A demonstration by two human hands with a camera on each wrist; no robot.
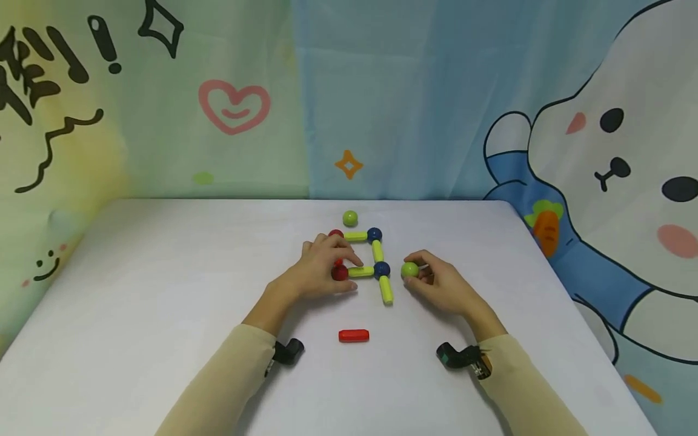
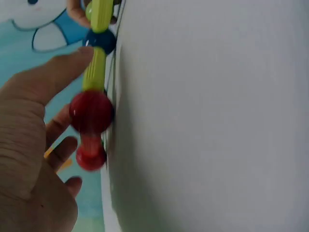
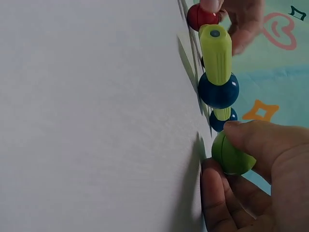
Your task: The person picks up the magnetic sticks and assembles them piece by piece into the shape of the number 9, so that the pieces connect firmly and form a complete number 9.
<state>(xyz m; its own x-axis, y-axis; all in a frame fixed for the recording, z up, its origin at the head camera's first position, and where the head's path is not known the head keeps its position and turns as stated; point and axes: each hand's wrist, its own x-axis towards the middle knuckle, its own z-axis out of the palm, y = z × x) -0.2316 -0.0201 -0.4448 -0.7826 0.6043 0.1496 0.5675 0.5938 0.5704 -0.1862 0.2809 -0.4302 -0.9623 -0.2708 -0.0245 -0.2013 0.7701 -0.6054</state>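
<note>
In the head view, red balls (image 1: 340,273), blue balls (image 1: 382,270) and yellow-green rods (image 1: 386,290) make a joined frame on the table, with one rod pointing toward the near edge. My left hand (image 1: 322,266) holds the frame's near left corner, thumb and fingers around the red ball and the rod beside it. It partly hides the frame's left side. My right hand (image 1: 444,284) pinches a green ball (image 1: 410,269) between thumb and fingers, just right of the near blue ball. The right wrist view shows this green ball (image 3: 233,153) low over the table.
Another green ball (image 1: 350,218) lies beyond the frame, toward the table's far edge. A loose red rod (image 1: 354,335) lies nearer me, between my forearms. The white table (image 1: 180,290) ends at a printed curtain (image 1: 392,109).
</note>
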